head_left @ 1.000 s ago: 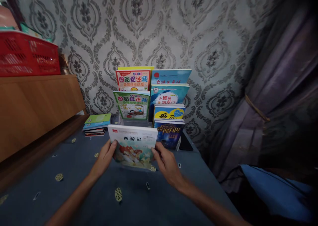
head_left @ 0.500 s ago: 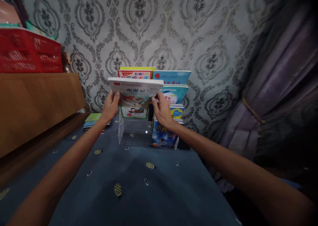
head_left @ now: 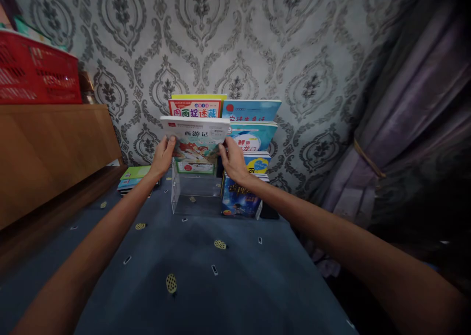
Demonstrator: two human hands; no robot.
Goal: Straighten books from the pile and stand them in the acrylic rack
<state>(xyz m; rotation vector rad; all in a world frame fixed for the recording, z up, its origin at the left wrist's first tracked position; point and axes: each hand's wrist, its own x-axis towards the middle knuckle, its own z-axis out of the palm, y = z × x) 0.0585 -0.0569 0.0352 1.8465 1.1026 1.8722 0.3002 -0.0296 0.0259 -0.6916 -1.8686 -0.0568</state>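
Note:
Both my hands hold a white picture book (head_left: 195,138) upright by its side edges. My left hand (head_left: 163,157) grips its left edge and my right hand (head_left: 230,162) grips its right edge. The book hangs above the front left slot of a clear tiered book stand (head_left: 191,197). Behind it in the stand are a green-edged book (head_left: 195,167) and a red-and-yellow book (head_left: 195,107). The stand's right column holds several blue books (head_left: 252,129), with a dark blue one (head_left: 239,200) in front.
A small stack of books (head_left: 134,178) lies on the blue patterned cloth (head_left: 191,276) left of the stand. A wooden cabinet (head_left: 47,153) with a red basket (head_left: 37,75) on top stands at the left. Patterned wallpaper is behind, a purple curtain (head_left: 397,119) at the right.
My arms stretched forward and carried the book from low near me up to the stand. In the last half second it dropped slightly towards the front left slot.

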